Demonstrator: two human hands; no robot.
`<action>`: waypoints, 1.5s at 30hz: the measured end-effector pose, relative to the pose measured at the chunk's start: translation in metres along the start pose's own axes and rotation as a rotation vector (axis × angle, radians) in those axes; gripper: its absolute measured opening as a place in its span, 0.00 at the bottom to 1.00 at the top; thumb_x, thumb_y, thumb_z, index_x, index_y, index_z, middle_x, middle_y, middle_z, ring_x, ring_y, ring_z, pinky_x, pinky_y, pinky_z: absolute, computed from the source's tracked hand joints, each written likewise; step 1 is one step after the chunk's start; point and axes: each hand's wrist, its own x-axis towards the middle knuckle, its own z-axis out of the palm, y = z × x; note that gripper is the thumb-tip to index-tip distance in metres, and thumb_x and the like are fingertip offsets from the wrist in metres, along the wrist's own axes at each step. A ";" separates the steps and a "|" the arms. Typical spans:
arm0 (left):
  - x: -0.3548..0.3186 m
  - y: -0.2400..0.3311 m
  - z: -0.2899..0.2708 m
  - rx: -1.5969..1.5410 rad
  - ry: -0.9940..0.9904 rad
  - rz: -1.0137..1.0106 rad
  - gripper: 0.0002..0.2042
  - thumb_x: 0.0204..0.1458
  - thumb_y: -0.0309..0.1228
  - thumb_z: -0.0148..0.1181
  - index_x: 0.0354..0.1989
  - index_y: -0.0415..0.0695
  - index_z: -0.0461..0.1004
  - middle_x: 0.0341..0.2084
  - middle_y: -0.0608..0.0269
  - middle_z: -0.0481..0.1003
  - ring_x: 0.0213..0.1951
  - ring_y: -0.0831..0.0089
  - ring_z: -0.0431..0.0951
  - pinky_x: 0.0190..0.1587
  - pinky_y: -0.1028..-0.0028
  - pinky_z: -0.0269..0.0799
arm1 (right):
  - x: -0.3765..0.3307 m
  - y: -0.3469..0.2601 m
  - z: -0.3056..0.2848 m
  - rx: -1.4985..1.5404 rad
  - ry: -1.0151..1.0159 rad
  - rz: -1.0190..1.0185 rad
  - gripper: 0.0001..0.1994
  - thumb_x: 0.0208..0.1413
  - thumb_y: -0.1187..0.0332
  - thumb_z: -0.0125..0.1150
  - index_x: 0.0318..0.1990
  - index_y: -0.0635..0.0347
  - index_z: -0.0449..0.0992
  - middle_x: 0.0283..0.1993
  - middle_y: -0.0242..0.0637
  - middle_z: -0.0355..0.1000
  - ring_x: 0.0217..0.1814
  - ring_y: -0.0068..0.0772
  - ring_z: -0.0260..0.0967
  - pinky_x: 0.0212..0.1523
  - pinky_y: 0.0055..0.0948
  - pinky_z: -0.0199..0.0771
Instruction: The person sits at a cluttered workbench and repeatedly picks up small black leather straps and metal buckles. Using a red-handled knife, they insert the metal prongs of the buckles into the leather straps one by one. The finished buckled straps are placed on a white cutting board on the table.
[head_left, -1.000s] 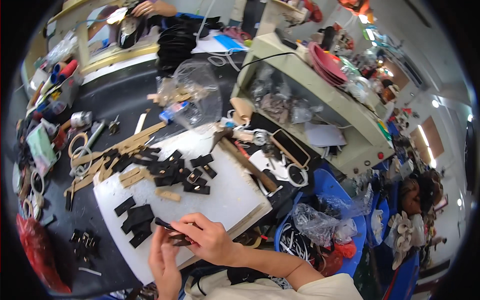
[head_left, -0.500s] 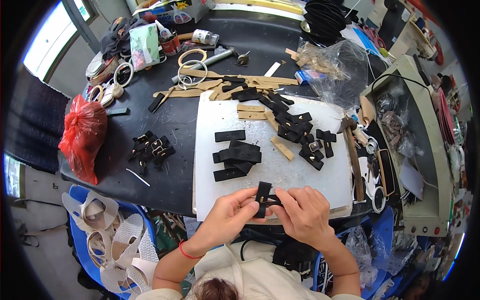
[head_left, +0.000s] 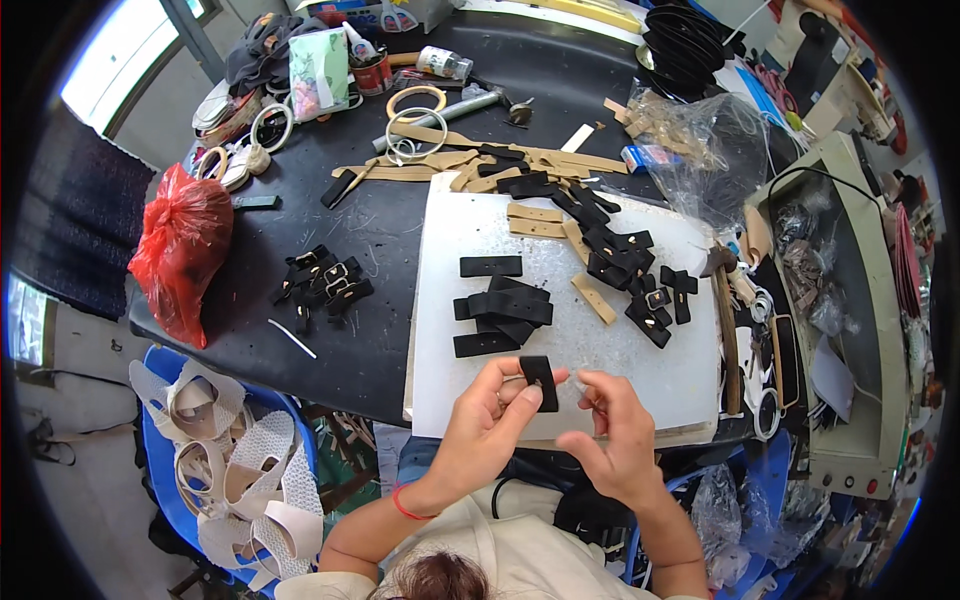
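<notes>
The left hand (head_left: 490, 425) pinches a short black strap (head_left: 540, 382) between thumb and forefinger, holding it upright just over the near edge of the white cutting board (head_left: 480, 250); the right hand (head_left: 615, 440) sits just beside it at three o'clock, fingers curled with the tips drawn together, though whether they nip something small I cannot tell from here.

To my eye the step in hand is fitting or threading that strap; doing it well would mean keeping the pinch low on the strap so its free end stays stiff, and bringing the right fingertips in square rather than at a slant; working over the board seems wise, so that a dropped piece lands on white and shows.

Counting what lies about: at twelve o'clock from the hands, a small stack of black straps (head_left: 500, 305), about five; at two o'clock a looser heap of buckled black straps (head_left: 630, 270), a dozen or so, too overlapped to count exactly; four tan strips (head_left: 595, 298) lie on the board; at ten o'clock, off the board on the dark table (head_left: 380, 345), one more cluster of buckled pieces (head_left: 325, 285); one red plastic bag (head_left: 180, 250) at the far left.
</notes>
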 end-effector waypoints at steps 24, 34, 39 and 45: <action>-0.003 -0.002 -0.008 -0.008 0.006 -0.131 0.18 0.60 0.26 0.46 0.56 0.30 0.61 0.45 0.52 0.72 0.45 0.71 0.75 0.50 0.73 0.74 | 0.009 0.011 -0.004 -0.546 0.047 -0.398 0.13 0.44 0.63 0.67 0.36 0.57 0.75 0.26 0.26 0.66 0.21 0.26 0.59 0.21 0.25 0.57; -0.008 -0.007 -0.008 0.034 -0.001 -0.032 0.16 0.60 0.24 0.44 0.55 0.27 0.60 0.44 0.50 0.73 0.45 0.71 0.75 0.50 0.74 0.72 | 0.000 0.018 0.011 -0.480 0.032 -0.322 0.08 0.47 0.67 0.64 0.30 0.59 0.72 0.17 0.28 0.60 0.16 0.27 0.59 0.15 0.25 0.58; -0.007 -0.003 -0.011 0.057 -0.005 -0.032 0.15 0.61 0.26 0.44 0.53 0.31 0.62 0.41 0.52 0.73 0.44 0.72 0.75 0.49 0.75 0.72 | 0.002 0.016 0.005 -0.097 -0.019 -0.088 0.10 0.48 0.69 0.64 0.37 0.61 0.74 0.22 0.30 0.66 0.17 0.21 0.58 0.16 0.19 0.58; -0.009 0.004 -0.024 -0.198 -0.166 -0.263 0.13 0.63 0.31 0.41 0.51 0.36 0.61 0.38 0.55 0.74 0.41 0.72 0.76 0.44 0.75 0.73 | 0.021 0.013 -0.010 0.300 -0.253 0.036 0.16 0.47 0.72 0.66 0.45 0.60 0.73 0.29 0.30 0.68 0.21 0.14 0.56 0.20 0.16 0.58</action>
